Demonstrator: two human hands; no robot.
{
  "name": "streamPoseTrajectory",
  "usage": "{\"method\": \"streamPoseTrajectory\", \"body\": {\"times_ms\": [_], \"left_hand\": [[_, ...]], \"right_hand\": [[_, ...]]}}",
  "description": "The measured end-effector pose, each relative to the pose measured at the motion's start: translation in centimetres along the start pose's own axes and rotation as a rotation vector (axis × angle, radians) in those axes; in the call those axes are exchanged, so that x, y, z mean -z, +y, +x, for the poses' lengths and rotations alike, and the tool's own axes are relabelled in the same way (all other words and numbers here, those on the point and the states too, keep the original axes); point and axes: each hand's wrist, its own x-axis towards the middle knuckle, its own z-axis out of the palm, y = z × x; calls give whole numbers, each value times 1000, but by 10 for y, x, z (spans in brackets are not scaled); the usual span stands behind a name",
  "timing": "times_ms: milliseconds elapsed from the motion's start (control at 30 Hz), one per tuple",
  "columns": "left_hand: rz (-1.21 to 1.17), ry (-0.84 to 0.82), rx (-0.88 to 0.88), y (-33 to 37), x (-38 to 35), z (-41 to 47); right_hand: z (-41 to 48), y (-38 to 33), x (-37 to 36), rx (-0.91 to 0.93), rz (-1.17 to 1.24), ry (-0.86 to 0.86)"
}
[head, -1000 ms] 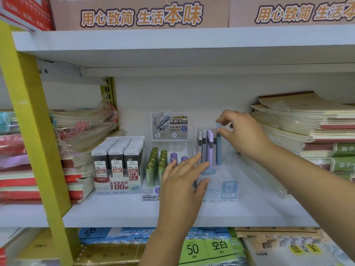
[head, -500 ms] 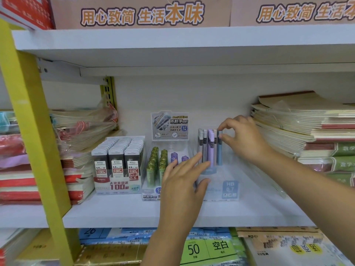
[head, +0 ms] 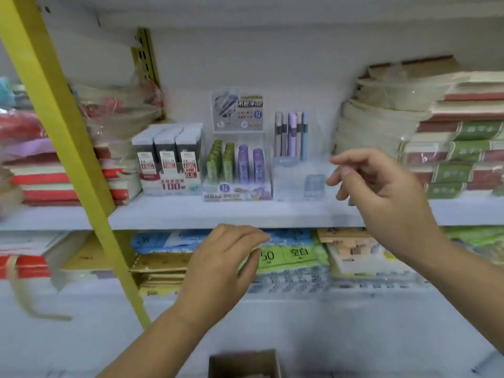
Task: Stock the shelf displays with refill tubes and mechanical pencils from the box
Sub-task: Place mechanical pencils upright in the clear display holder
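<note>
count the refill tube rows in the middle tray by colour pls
green refill tube rows: 2
purple refill tube rows: 2
total: 4 rows

A white shelf board [head: 163, 214] runs across in front of me from 9 to 3 o'clock. Behind it, at 12 o'clock, I face a plain white back wall [head: 245, 58] under the upper shelf's underside [head: 245, 9]. A yellow post [head: 54, 105] slants from 11 toward 6 o'clock, and a slotted yellow rail [head: 146, 55] climbs the wall at 11. Notebook stacks [head: 463, 137] fill 3 o'clock. The light is even and soft.
</note>
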Motion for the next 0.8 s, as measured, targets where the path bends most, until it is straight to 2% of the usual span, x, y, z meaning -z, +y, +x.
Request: {"method": "streamPoseTrajectory", "body": {"times_ms": [67, 167, 333, 467, 533, 633, 800], "left_hand": [[-32, -214, 114, -3, -2, -59], [-138, -529, 434, -4, -16, -142], [-351, -827, 932, 5, -62, -235], [-410, -1069, 1106, 6, -104, -280], [-419, -1156, 1179, 0, -124, -296], [-461, -1249, 1301, -7, -157, -308], [-594, -1183, 1504, -5, -200, -316]], "right_hand": [[-48, 8, -14, -68, 46, -98], [-121, 42, -53, -285, 17, -323], [-236, 127, -121, -671, -126, -685], [-294, 173, -151, -926, -200, -765], [-315, 187, -159, -1061, -200, -779], [-338, 202, -165, -1166, -188, -779], [-351, 207, -169, -1195, -72, -806]]}}
